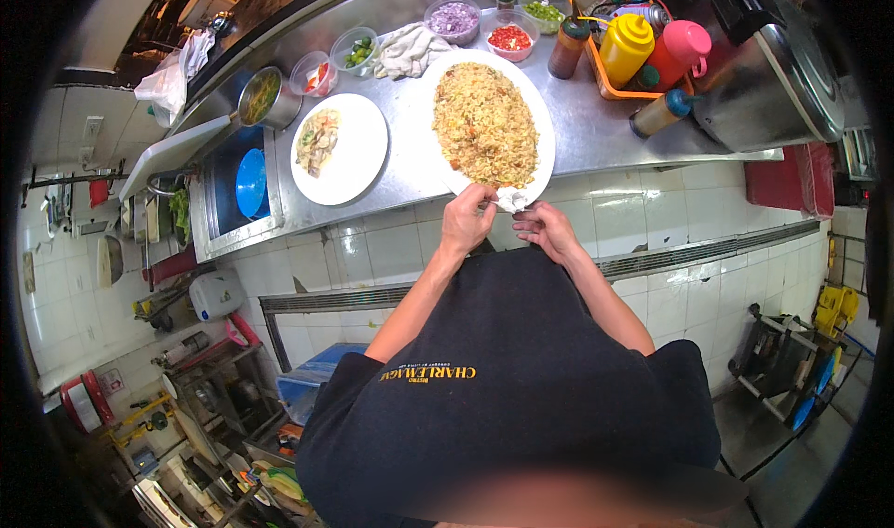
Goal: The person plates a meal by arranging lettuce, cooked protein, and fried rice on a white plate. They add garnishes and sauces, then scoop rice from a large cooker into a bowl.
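Observation:
A large white oval plate (pixel 545 133) heaped with fried rice (pixel 485 123) rests near the front edge of the steel counter. At the plate's near rim, my left hand (pixel 469 219) pinches a crumpled white tissue (pixel 512 200). My right hand (pixel 550 232) is at the tissue's right side with its fingers bent and partly spread; whether its fingertips grip the tissue is unclear. Left of the rice stands a second white plate (pixel 363 144), with a creamy-looking sliced food (pixel 319 142) on its left half.
Behind the plates are a folded cloth (pixel 412 49), a tub of chopped red onion (pixel 452 19) and a tub of red chili (pixel 510 37). An orange basket of bottles (pixel 632 95) and a large steel pot (pixel 761 95) stand right. Left are a metal pot (pixel 262 98) and a sink (pixel 220 217).

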`<action>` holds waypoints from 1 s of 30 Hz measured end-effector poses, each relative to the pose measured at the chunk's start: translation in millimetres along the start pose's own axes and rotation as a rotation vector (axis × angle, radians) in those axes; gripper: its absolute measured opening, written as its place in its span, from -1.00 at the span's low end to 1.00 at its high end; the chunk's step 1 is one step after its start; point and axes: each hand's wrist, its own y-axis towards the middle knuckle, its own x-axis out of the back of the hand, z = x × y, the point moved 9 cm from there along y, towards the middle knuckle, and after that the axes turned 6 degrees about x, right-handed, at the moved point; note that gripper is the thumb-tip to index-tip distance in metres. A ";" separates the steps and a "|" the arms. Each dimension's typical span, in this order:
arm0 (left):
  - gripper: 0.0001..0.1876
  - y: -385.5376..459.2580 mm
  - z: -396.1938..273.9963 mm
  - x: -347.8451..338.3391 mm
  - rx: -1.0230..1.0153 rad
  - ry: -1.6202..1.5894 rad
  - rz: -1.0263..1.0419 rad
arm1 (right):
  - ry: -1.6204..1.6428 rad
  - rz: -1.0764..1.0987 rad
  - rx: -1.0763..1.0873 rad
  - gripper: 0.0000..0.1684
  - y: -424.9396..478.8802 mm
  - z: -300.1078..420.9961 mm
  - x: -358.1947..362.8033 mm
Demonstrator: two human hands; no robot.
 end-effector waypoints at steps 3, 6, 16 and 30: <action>-0.86 -4.8 -5.8 13.8 -0.081 0.026 -0.016 | 0.004 0.002 0.002 -0.68 -0.1 2.4 2.6; -0.86 -8.8 -4.1 30.9 -0.061 0.008 -0.034 | -0.003 0.022 0.013 -0.68 1.4 7.0 -3.7; -0.89 -5.1 26.8 109.3 0.045 -0.092 -0.410 | 0.032 0.017 0.134 -0.66 29.4 8.8 -15.5; -0.87 -10.6 73.4 162.8 0.314 -0.220 -0.561 | 0.288 0.109 0.190 -0.41 35.3 -3.8 15.3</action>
